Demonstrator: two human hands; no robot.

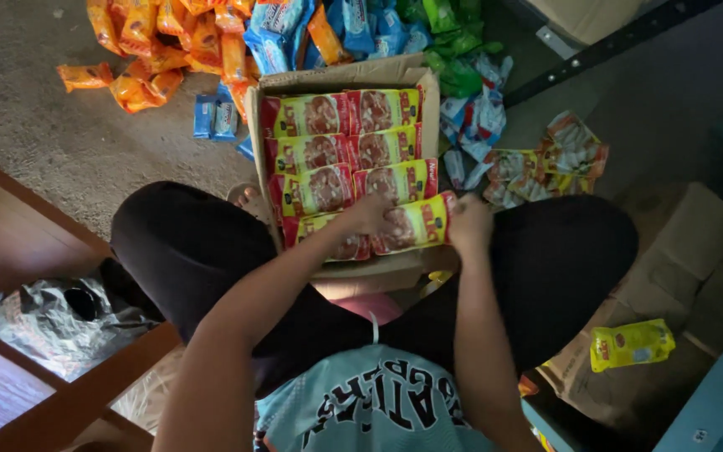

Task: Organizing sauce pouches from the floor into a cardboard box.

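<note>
An open cardboard box lies on the floor between my knees, lined with two columns of red-and-yellow snack packets. My left hand rests on the nearest row, fingers pressing the middle of the packets. My right hand pinches the right end of the nearest right packet at the box's edge.
Orange packets, blue packets and green packets are heaped on the carpet beyond the box. More red-and-yellow packets lie to the right. A flattened cardboard carries a yellow packet. A wooden frame and crumpled grey bag sit left.
</note>
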